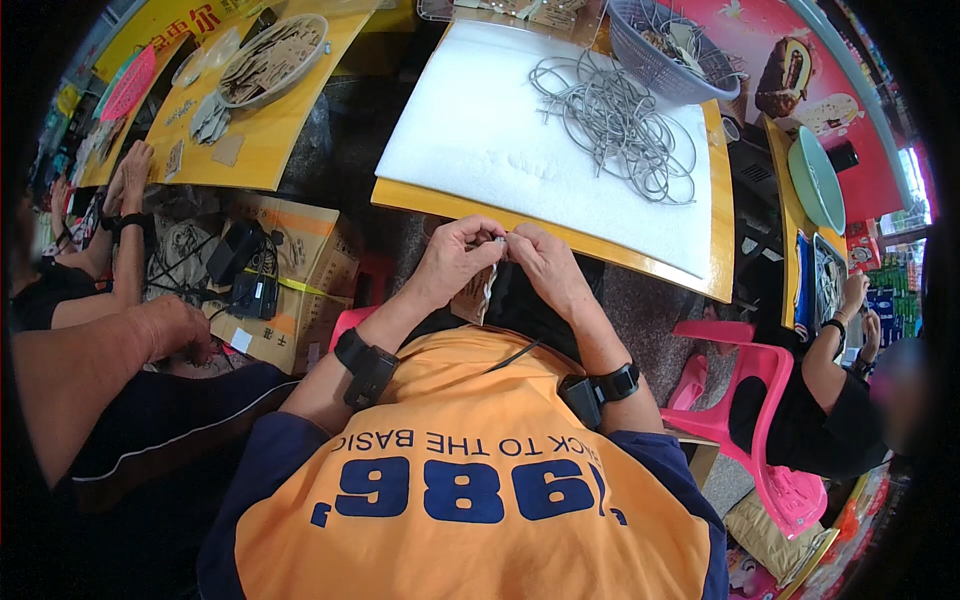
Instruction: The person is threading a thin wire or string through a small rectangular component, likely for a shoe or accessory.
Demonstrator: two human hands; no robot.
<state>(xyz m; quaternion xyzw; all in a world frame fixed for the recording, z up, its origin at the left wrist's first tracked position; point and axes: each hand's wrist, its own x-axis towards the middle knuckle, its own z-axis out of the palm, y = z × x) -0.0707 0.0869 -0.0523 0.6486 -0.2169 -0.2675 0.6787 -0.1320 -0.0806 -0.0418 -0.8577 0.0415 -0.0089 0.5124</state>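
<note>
My left hand (457,262) and my right hand (547,264) meet in front of my lap, just off the near edge of the yellow table. Pinched in my left fingers, a small brown card (476,294) with a pale strip along one side hangs down. The fingertips of my right hand are closed at the card's upper end, touching the left ones; whatever sits between them is too small to make out. On the table beyond lies a white foam sheet (470,130) with a loose tangle of grey cord (625,130) on it.
A grey-purple basket (668,60) of cords stands at the table's far right. On the left, another yellow table (265,150) holds a round tray (318,62) of brown cards. A carton (305,330) sits below it. People work on both sides; a pink chair (755,375) stands at right.
</note>
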